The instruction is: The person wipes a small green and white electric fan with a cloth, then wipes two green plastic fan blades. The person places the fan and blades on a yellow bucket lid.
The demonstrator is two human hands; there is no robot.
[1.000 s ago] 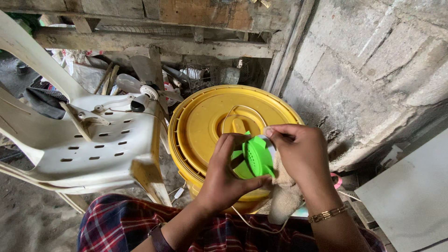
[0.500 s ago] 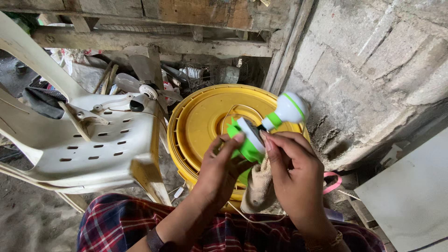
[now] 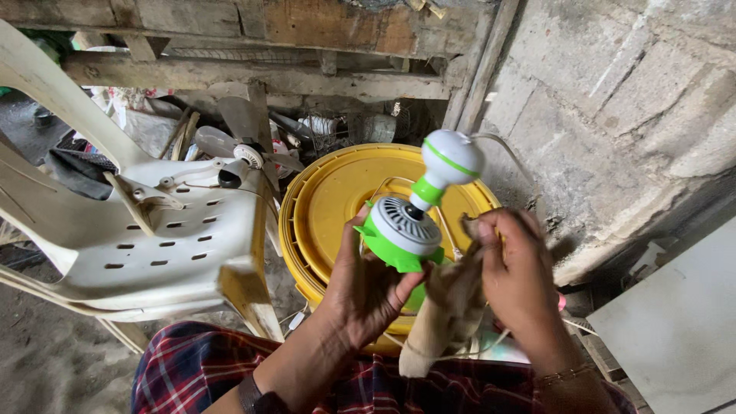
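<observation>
Only one view here, the head camera looking straight down, so here goes.

Dead center of the frame there's a small green and white fan motor unit (image 3: 404, 228), with a round white ribbed face, a green collar around it, and a green neck going up to a white ball-shaped end that points toward the upper right. The left hand (image 3: 366, 285) is wrapped around the green base from the lower left, fingers curled tight on it, so it's the one holding the thing up. The right hand (image 3: 515, 277), just right of center, is closed on a dirty beige rag (image 3: 441, 307) that hangs down toward the bottom of the frame; the top of the rag sits right next to the green base, and I can't tell if it's actually touching it. A thin bracelet shows at that wrist, a dark band on the left one.

Behind the hands is a big yellow bucket lid (image 3: 345, 192), round, filling the middle of the frame. To the left is a cream plastic chair (image 3: 153, 245) with a slotted seat, with some small parts lying on it near its top edge. The upper right is a grey block wall (image 3: 629, 100), and old wooden beams (image 3: 253, 77) run across the top. A red plaid garment (image 3: 192, 368) covers the lap at the bottom.
</observation>
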